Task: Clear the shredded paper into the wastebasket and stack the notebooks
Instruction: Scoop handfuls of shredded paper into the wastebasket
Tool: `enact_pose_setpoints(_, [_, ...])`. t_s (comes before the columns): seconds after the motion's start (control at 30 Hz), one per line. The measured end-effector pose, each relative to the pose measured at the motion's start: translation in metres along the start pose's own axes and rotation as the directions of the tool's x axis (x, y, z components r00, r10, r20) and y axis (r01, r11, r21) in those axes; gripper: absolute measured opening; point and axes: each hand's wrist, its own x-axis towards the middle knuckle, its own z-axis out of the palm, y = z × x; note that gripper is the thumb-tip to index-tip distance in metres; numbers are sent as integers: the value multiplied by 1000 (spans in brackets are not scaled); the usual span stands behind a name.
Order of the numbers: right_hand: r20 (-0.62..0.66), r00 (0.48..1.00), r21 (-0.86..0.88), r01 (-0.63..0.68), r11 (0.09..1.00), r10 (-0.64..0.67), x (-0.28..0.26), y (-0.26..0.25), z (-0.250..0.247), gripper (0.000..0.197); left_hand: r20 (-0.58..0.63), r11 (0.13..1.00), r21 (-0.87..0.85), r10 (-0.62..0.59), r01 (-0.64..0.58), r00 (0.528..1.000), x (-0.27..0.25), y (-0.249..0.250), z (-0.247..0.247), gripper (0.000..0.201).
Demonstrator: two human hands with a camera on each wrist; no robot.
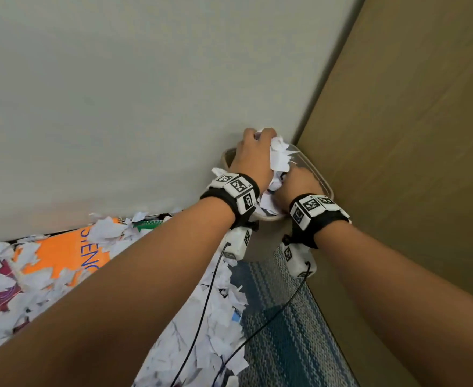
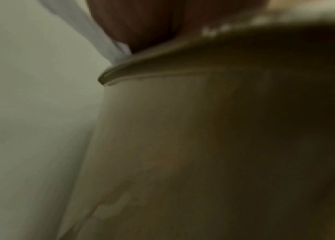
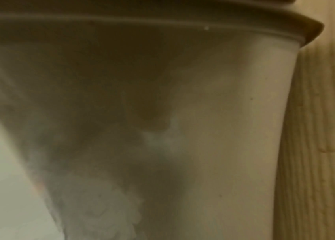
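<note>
While both hands are over the wastebasket [image 1: 317,170], the room around them is pretty plain: a pale wall [image 1: 118,93] ahead and a wood-grain panel [image 1: 411,135] on the right, with the bin tucked right into the corner where they meet. The left hand [image 1: 253,155] has its fingers curled around a wad of shredded paper [image 1: 278,156] above the bin's mouth. The right hand [image 1: 299,184] is pressed against the same wad from the other side, down at the rim, but it's blurry so I can't tell how its fingers sit. Both wrists wear black bands with white marker blocks, cables trailing off.

The surface lower left is buried in more paper scraps [image 1: 215,317], spread over a blue-grey woven carpet [image 1: 280,317]. An orange notebook [image 1: 62,252] lies flat under the mess by the wall, lettering half covered, and the edge of a green notebook [image 1: 146,224] pokes out just beyond it. Something maroon [image 1: 3,291] shows through at far left, can't tell what.

The wrist views just show the bin's beige side [image 2: 182,129] close up, rim [image 3: 306,27] on top, wood panel right beside it.
</note>
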Motion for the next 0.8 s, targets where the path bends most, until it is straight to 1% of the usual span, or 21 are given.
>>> enact_pose_setpoints(0.1, [9,1000,62,19,998,-19,6,4,4,49,145,983,184,-3,-24,989,-4,-2,10,64])
enact_pose_setpoints(0.13, [7,1000,85,6,996,-6,6,6,3,52,184,968,247,2,-48,983,-4,-4,13,64])
enact_pose_setpoints(0.2, [-7,998,171,-64,983,66,1,7,-4,56,244,934,342,22,-107,969,-3,-6,15,56])
enact_pose_setpoints(0.23, [-1,995,208,-100,973,103,-1,7,-7,58,268,923,364,29,-129,963,-3,-8,16,55])
enact_pose_setpoints(0.3, [5,992,291,-120,949,124,1,10,-9,59,310,913,379,25,-148,950,-2,-11,18,64])
enact_pose_setpoints(0.4, [-52,995,398,-61,915,89,1,7,-12,52,342,885,434,8,-166,940,-5,-13,21,79])
enact_pose_setpoints(0.43, [-60,994,428,-59,902,94,0,6,-13,50,342,875,453,7,-171,940,-5,-12,22,79])
enact_pose_setpoints(0.5, [-73,992,455,-56,889,100,-2,7,-14,51,337,872,456,19,-181,941,-4,-12,22,73])
enact_pose_setpoints(0.57, [-102,988,481,-50,875,112,-6,8,-16,55,328,919,363,27,-153,944,-1,-8,16,66])
enact_pose_setpoints(0.63, [-137,983,497,-41,867,125,-7,9,-17,55,282,975,205,30,-91,959,1,-6,9,69])
enact_pose_setpoints(0.67, [-144,981,507,-39,861,130,-8,9,-17,52,251,990,123,33,-65,967,1,-5,6,71])
enact_pose_setpoints(0.73, [-142,980,535,-44,844,142,-10,10,-18,42,191,998,-31,54,-49,980,2,-8,1,72])
enact_pose_setpoints(0.8, [-150,979,566,-31,824,140,-12,11,-20,37,161,983,-176,81,-52,984,1,-11,-7,70])
